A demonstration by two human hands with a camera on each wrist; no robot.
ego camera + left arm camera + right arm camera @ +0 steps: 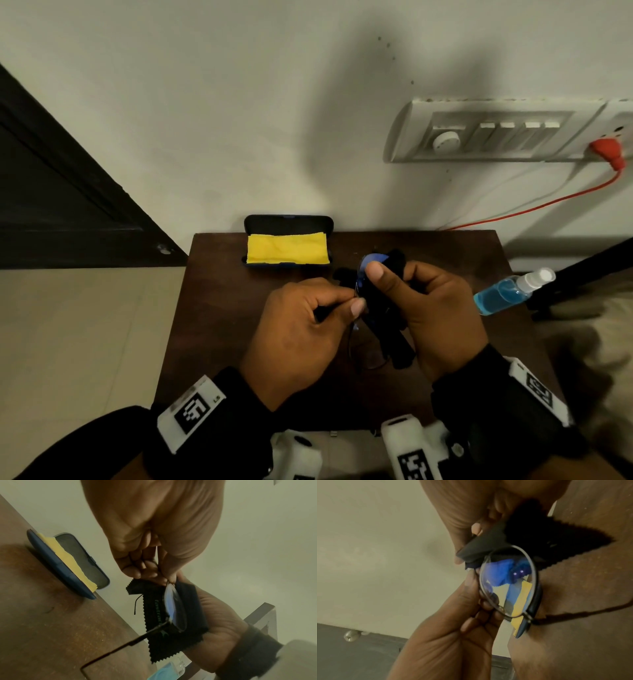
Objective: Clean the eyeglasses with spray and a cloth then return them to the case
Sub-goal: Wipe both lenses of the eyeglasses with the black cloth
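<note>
Thin-framed eyeglasses (175, 607) (506, 582) hang above the brown table (219, 308). My left hand (308, 329) pinches their frame near the bridge. My right hand (428, 305) holds a black cloth (163, 639) (387, 308) (539, 534) folded over one lens, its thumb pressing on the lens (371, 260). One temple arm (120, 647) sticks out toward the table. The open dark blue case (287, 240) (56, 561) lies at the table's back edge with a yellow cloth (286, 248) inside. A spray bottle (510, 291) of blue liquid lies on its side at the right.
A wall (239, 102) rises right behind the table, with a switch panel (496, 133) and a red plug and cable (609, 154) at the upper right. A dark door (51, 192) stands at the left. Pale floor (68, 342) lies left of the table.
</note>
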